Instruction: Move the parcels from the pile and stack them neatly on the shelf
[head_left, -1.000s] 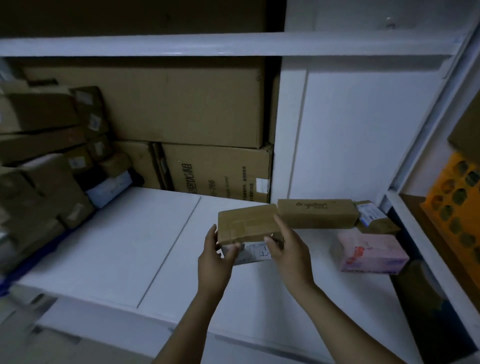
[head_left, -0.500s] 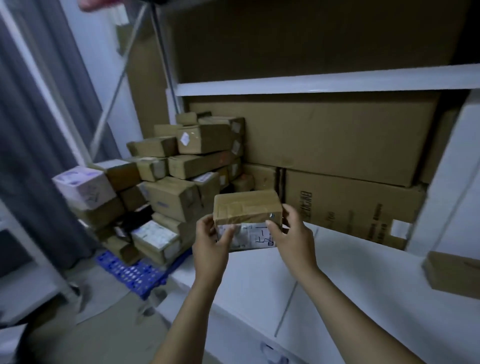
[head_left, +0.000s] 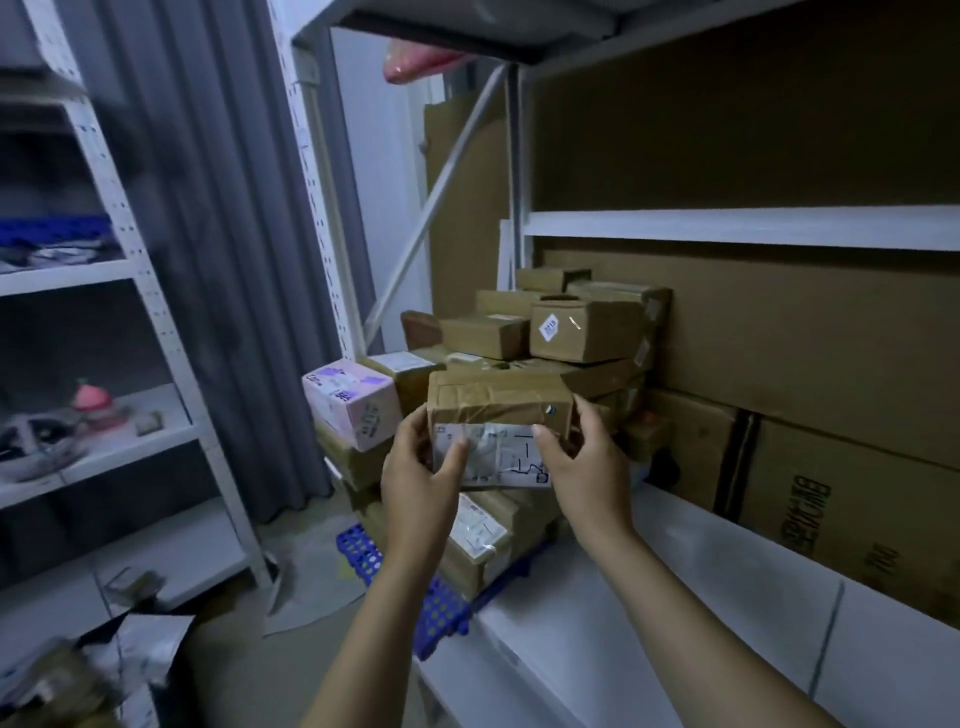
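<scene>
Head view – looks forward, slightly down, close behind hands; single view only.

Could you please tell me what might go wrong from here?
The brown taped cardboard parcel is held only at its ends by the left hand and right hand, so it could slip. The pink labelled box sits at the outer edge of the cardboard parcel pile and might topple if bumped.

brown parcel | pink box | blue pallet | grey curtain
</scene>
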